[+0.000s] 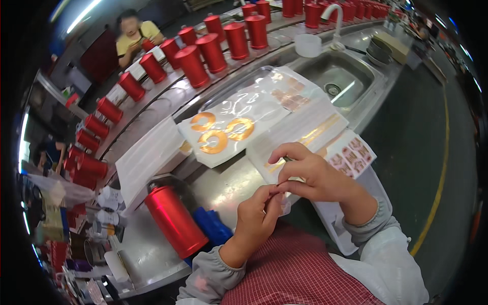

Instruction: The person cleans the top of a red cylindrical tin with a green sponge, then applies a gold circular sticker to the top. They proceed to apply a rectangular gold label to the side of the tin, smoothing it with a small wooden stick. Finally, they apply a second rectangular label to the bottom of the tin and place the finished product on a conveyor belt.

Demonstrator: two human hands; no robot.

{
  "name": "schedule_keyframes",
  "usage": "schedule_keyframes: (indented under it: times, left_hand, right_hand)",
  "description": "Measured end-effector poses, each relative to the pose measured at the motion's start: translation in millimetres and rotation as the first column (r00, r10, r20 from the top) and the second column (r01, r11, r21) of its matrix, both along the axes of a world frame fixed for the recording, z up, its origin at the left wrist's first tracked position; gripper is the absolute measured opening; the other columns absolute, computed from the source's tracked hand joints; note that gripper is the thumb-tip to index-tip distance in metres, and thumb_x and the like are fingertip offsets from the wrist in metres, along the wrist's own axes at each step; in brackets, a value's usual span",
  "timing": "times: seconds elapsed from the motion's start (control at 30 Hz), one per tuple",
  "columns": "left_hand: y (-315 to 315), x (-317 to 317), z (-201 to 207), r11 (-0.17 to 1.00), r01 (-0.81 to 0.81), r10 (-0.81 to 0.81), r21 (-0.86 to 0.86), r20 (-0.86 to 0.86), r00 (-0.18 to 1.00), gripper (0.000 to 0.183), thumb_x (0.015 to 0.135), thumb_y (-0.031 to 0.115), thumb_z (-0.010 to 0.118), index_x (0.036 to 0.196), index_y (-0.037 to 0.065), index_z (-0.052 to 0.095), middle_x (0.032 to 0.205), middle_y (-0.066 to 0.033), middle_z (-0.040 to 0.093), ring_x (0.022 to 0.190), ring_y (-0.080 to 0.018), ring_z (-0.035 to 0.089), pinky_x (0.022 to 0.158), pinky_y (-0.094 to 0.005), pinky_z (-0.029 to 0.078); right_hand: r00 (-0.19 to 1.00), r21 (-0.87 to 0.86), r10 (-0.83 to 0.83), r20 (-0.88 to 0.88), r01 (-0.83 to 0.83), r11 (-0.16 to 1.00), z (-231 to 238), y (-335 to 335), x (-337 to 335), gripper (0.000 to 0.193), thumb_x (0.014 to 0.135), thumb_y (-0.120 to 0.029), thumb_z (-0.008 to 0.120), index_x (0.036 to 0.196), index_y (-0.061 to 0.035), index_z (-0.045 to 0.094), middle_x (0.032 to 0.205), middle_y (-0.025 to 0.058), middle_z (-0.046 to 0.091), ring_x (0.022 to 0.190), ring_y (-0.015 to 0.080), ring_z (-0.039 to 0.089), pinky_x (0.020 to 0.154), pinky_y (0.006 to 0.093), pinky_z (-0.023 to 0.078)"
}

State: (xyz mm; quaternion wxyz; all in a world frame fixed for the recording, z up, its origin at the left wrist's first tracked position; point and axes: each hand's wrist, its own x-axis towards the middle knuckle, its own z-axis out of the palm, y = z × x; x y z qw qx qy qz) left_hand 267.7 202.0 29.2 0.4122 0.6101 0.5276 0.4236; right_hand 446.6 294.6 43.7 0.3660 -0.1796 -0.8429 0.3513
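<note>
My right hand pinches a thin, narrow strip over a white sheet with gold strips on the steel counter. My left hand meets it from below, fingertips closed on the near end of the same thin piece, which is too small to make out clearly. A red metal can lies tilted to the left of my left hand, next to a blue object. Beyond the hands, a clear plastic sheet with three gold ring-shaped stickers lies flat. A card of small reddish square stickers sits to the right.
A stack of white sheets lies at the left. Rows of red cans line the curved conveyor behind. A steel sink with a white tap and a white cup stands at the back right. Another person sits across the line.
</note>
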Motion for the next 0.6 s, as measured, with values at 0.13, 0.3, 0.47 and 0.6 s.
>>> schedule_keyframes:
  times: [0.13, 0.3, 0.47, 0.6]
  left_hand:
    - [-21, -36, 7, 0.992, -0.093, 0.100, 0.085, -0.085, 0.991, 0.019, 0.091, 0.005, 0.060, 0.108, -0.003, 0.062, 0.085, -0.0112, 0.069, 0.070, -0.0168, 0.066, 0.063, -0.0285, 0.052]
    - [-70, -96, 15, 0.887, -0.017, 0.221, 0.462, -0.391, 0.893, 0.023, 0.081, 0.003, 0.067, 0.104, 0.000, 0.065, 0.080, -0.0129, 0.067, 0.060, -0.0264, 0.062, 0.055, -0.0339, 0.049]
    - [-130, -146, 22, 0.741, -0.134, 0.470, 0.658, -0.366, 0.803, 0.038, 0.080, 0.017, 0.072, 0.112, 0.002, 0.060, 0.088, -0.0146, 0.070, 0.072, -0.0279, 0.067, 0.062, -0.0362, 0.052]
    - [-164, -168, 0, 0.868, -0.323, 0.479, 0.377, -0.463, 0.746, 0.089, 0.072, 0.046, 0.080, 0.133, -0.007, 0.041, 0.135, -0.0355, 0.043, 0.121, -0.0496, 0.046, 0.103, -0.0559, 0.036]
  right_hand:
    - [0.993, 0.072, -0.043, 0.114, 0.035, 0.997, 11, 75, -34, 0.012, 0.083, -0.013, 0.071, 0.084, -0.0047, 0.062, 0.114, 0.0115, 0.056, 0.106, 0.0263, 0.055, 0.090, 0.0359, 0.044]
    - [0.932, 0.142, -0.328, 0.153, 0.308, 0.941, -67, 236, -104, 0.014, 0.083, -0.018, 0.069, 0.083, -0.0050, 0.062, 0.104, 0.0116, 0.058, 0.098, 0.0286, 0.057, 0.087, 0.0359, 0.045]
    - [0.648, 0.364, -0.692, 0.318, 0.590, 0.720, -155, 324, -138, 0.016, 0.076, -0.017, 0.064, 0.085, -0.0053, 0.068, 0.101, 0.0171, 0.059, 0.101, 0.0375, 0.056, 0.084, 0.0485, 0.048]
    - [0.570, 0.539, -0.723, 0.392, 0.494, 0.682, -107, 290, -156, 0.012, 0.083, -0.018, 0.063, 0.090, -0.0095, 0.067, 0.111, 0.0103, 0.057, 0.112, 0.0335, 0.052, 0.088, 0.0488, 0.048]
